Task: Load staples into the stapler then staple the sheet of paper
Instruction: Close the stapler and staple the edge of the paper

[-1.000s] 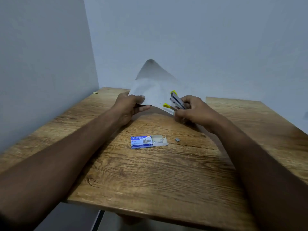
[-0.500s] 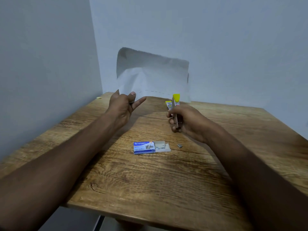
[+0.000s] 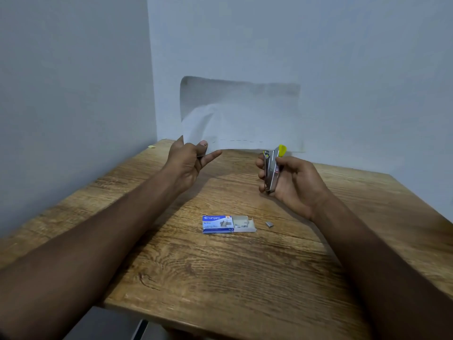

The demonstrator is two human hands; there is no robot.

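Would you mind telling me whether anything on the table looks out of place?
A small loose strip of staples lies on the table, just right of the half-open staple box. Otherwise nothing stands out.

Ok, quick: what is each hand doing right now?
Left hand: closed on the sheet of paper, held upright.
Right hand: closed around the stapler.

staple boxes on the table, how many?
1. The staple box lies on the table near its middle, its tray slid out to the right. A loose staple strip lies just right of it. No others visible.
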